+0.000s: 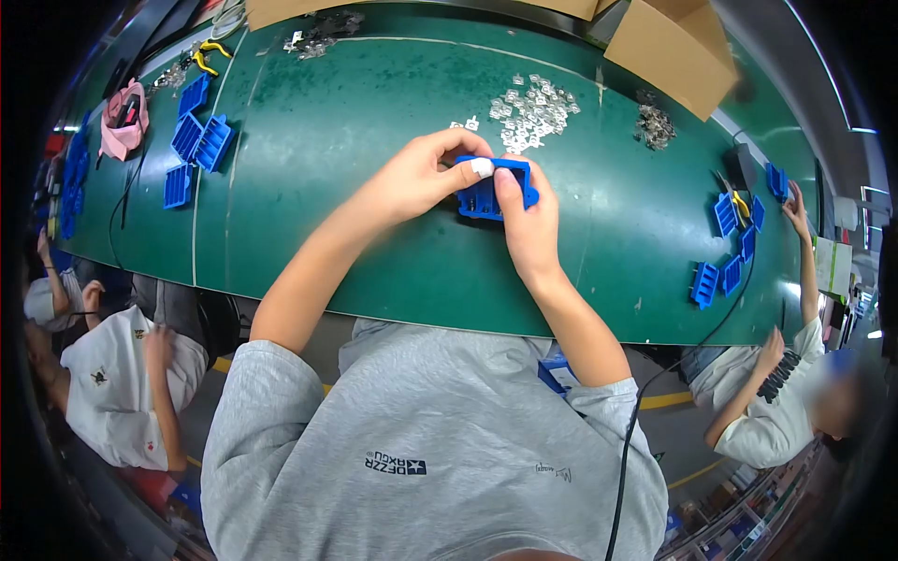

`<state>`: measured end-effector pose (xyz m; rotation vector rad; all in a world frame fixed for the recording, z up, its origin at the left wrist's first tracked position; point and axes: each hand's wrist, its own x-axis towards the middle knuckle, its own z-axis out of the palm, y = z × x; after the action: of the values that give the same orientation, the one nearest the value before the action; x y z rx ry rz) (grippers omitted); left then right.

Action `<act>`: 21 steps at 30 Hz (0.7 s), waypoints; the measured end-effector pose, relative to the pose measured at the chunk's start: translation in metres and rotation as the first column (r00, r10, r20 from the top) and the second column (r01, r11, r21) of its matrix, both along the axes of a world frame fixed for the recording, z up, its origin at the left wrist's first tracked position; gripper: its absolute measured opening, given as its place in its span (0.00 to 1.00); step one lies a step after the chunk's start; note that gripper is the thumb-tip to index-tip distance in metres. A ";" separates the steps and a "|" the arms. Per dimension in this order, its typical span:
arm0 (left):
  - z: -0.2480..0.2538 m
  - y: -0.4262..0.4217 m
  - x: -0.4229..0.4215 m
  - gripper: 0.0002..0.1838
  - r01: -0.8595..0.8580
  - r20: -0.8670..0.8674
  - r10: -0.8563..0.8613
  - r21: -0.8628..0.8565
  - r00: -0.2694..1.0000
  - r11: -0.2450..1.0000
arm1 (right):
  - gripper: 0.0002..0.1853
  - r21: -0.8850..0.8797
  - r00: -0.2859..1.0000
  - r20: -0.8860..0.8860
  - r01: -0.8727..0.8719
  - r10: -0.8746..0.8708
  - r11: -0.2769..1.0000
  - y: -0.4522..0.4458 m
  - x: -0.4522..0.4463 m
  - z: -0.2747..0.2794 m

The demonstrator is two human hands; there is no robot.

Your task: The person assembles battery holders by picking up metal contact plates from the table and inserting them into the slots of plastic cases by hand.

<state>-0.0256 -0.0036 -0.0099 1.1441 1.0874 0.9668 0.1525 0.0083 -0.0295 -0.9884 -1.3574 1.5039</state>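
Note:
A blue plastic case with slot-like compartments (481,205) is held between both hands above the green table. My left hand (426,173) grips it from the left, and its thumb, with a white wrap at the tip, lies on the upper rim. From the right, my right hand (533,222) closes around the case with its thumb pressed over the frame. Dark bits show inside the compartments, too small to name. Just beyond the case lies a spread pile of small shiny metal pieces (533,110), some close to my fingers.
Several blue cases (213,143) lie at left near a pink bag (123,122) and yellow-handled pliers (211,56). More blue cases (704,284) lie at right near a co-worker's hand (796,211). A heap of small parts (655,127) sits before a cardboard box (669,56). A black cable (629,439) hangs at right.

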 end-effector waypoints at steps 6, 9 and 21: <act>0.004 -0.004 -0.003 0.14 0.042 0.058 -0.042 0.000 0.997 0.999 | 0.18 0.003 0.994 0.113 0.002 -0.002 1.000 -0.001 0.001 0.014; 0.000 -0.005 0.002 0.14 -0.020 0.043 0.019 0.019 0.999 1.000 | 0.15 0.038 0.986 0.161 0.030 -0.036 0.999 0.001 -0.001 0.014; 0.019 0.094 0.025 0.17 0.033 -0.257 0.043 0.285 0.965 0.958 | 0.17 -0.109 0.946 -0.317 -0.111 0.072 0.988 0.021 0.031 0.029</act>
<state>-0.0007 0.0909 0.0091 1.5412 1.1846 1.0208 0.1837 0.0290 -0.0003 -0.7310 -1.1054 1.7504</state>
